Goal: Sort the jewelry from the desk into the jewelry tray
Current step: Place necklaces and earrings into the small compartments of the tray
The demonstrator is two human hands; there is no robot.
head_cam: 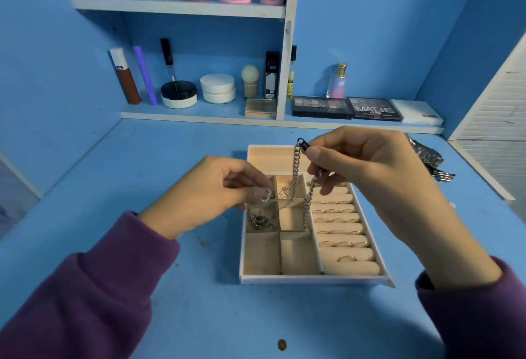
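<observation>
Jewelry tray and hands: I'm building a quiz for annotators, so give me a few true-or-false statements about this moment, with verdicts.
1. The right hand holds a silver chain above the jewelry tray. True.
2. The left hand is empty. False: it pinches a small silver piece.
3. Rings sit in the tray's right-side rolls. True.
4. The tray's two nearest square compartments hold necklaces. False: nothing shows in them.

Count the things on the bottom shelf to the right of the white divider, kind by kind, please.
Dark eyeshadow palettes: 2
White flat case: 1
Gold-capped bottle: 1
Yellow tube: 1
Total: 5
</observation>
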